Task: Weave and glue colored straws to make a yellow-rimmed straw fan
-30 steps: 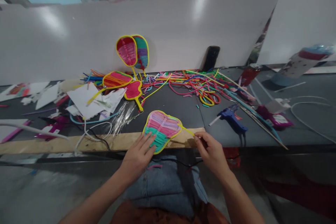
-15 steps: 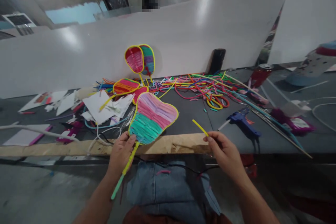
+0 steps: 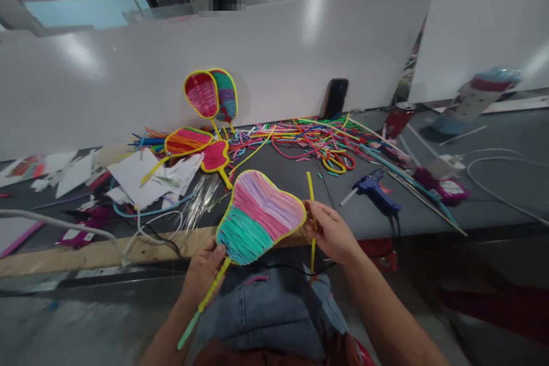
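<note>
In the lower middle of the frame, the heart-shaped fan [image 3: 262, 217] is between the two hands, tilted above the front edge of the table [image 3: 287, 168]. The left hand [image 3: 204, 267] grasps its lower left edge, with the thumb on the green part, just beside the place where the handle [image 3: 207, 299] begins. This handle points to the bottom left. The right hand [image 3: 333, 234] holds a yellow strip [image 3: 309, 185], which stands nearly upright, and its fingertips are at the right corner of the fan.
</note>
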The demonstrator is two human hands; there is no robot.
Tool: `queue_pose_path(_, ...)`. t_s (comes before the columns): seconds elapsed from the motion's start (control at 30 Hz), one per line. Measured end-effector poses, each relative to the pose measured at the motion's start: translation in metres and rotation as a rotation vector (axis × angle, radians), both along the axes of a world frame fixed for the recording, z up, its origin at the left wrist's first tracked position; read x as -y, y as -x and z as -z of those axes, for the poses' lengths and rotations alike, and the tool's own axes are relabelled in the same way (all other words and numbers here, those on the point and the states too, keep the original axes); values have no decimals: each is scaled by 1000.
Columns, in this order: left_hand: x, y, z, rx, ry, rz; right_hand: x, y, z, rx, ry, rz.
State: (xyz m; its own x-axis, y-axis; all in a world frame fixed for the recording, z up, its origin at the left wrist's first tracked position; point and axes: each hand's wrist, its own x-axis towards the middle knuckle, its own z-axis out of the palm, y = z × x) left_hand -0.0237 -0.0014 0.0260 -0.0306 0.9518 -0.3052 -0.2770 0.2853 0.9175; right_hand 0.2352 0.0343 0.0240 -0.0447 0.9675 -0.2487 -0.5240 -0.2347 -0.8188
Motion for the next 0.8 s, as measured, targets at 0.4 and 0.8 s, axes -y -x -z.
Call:
queue_pose_path(0.4, 15, 12, 22, -33, -65, 294, 10, -10, -4, 128, -39, -186)
queue_pose_path(0.8, -28, -14, -33, 62, 4, 452, 25, -8, -16, 431, -180, -431)
